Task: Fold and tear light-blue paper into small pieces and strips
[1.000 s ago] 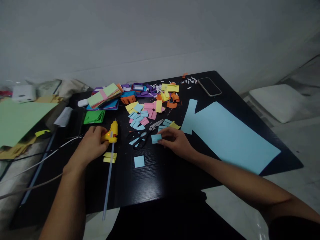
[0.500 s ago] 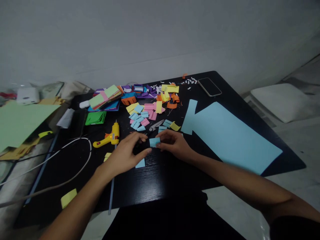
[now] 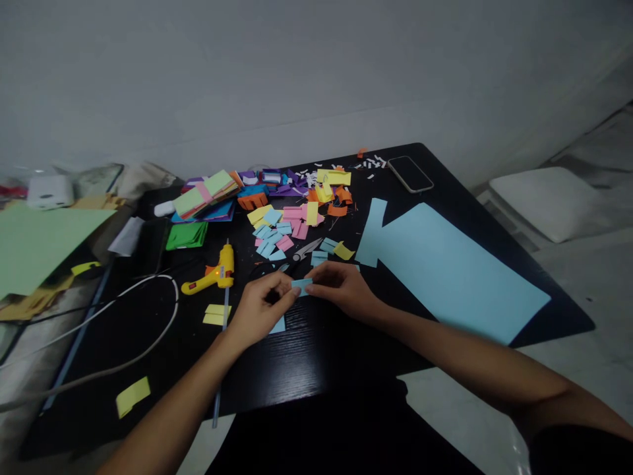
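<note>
Between my two hands is a small blue paper piece [image 3: 302, 286], pinched at its left end by my left hand [image 3: 264, 302] and at its right end by my right hand [image 3: 345, 289]. Part of it is covered by the fingertips. Another blue paper piece [image 3: 279, 325] lies on the table, partly hidden under my left hand. Just beyond the hands are scissors [image 3: 307, 249] and a pile of small blue folded papers [image 3: 268, 243], mixed with pink papers [image 3: 294, 218].
A yellow glue gun [image 3: 216, 272] with a long glue stick lies left, near a white cable [image 3: 177, 300]. Large blue paper [image 3: 455, 264] covers the right side, with a phone [image 3: 410, 174] behind it. Green papers [image 3: 186, 235] and a colourful paper stack [image 3: 208, 192] sit back left.
My left hand has moved up to the blue paper piece and now grips its left end. The piece looks narrower than before. The right hand keeps its hold.
</note>
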The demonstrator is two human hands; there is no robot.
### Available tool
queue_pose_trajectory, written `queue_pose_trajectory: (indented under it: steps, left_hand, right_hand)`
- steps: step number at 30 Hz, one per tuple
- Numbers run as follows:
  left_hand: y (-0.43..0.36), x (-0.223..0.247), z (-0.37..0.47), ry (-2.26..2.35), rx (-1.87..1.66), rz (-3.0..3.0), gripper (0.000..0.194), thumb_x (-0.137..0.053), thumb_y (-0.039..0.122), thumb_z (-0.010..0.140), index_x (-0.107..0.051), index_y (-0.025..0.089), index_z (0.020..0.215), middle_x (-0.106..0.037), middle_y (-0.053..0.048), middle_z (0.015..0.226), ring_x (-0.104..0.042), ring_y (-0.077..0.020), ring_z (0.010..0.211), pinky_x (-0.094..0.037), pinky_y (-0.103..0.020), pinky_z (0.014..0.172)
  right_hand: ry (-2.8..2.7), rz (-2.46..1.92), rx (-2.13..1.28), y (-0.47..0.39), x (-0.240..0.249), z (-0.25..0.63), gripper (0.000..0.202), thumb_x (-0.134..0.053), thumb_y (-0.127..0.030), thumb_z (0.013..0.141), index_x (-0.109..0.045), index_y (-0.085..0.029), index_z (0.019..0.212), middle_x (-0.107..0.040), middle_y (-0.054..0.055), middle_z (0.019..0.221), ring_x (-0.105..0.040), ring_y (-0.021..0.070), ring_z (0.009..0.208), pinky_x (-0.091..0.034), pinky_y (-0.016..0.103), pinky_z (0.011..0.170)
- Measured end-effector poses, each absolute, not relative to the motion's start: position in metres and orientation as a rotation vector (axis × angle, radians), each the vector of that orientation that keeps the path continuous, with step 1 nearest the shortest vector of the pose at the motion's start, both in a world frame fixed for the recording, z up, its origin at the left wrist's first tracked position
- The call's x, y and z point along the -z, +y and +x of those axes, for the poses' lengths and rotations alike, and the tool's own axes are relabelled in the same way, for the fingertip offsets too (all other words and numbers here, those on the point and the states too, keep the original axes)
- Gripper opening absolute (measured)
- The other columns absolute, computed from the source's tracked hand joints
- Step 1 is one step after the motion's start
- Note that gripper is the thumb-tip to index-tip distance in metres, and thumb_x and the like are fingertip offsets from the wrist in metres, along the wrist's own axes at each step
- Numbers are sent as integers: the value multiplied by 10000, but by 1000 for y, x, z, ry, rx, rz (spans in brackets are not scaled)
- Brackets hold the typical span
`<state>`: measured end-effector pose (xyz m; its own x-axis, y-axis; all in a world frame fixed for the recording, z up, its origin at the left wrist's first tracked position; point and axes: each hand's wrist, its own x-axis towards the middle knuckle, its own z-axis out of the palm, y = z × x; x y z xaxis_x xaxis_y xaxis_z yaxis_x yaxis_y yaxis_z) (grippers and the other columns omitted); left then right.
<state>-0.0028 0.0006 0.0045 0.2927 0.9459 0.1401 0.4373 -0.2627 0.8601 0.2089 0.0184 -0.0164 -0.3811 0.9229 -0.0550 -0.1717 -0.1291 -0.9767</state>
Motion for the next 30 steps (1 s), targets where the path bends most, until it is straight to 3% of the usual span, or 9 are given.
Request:
queue_pose_trajectory:
  steps: [11, 20, 30]
  left_hand:
    - [-1, -2, -2, 1218, -885, 1866, 238, -663, 349, 978, -697, 185, 809, -578, 30, 671, -542, -113, 626, -428, -237, 606]
    - [0, -2, -2, 1220, -848, 1722, 287, -632, 393, 986, -732, 182, 819, -684, -1, 678, -618, -137, 631, -482, -246, 614]
    - [-1, -2, -3, 1222, -837, 1782, 306, -629, 420, 994, -732, 181, 834, -658, 7, 680, -586, -132, 625, -459, -242, 612]
  right_hand:
    - [-1384, -952, -1572, 17, 17, 210, 198, -852, -367, 800, -784, -216, 908, -783, 19, 874, -725, 165, 796, -582, 324, 801]
    - [-1388, -1021, -1563, 20, 16, 211, 240, -840, -411, 784, -768, -208, 890, -763, 22, 826, -697, 169, 746, -566, 324, 744]
    - [-1452, -1016, -1601, 22, 20, 210, 266, -844, -429, 787, -721, -197, 830, -724, -2, 739, -681, 160, 696, -536, 292, 689]
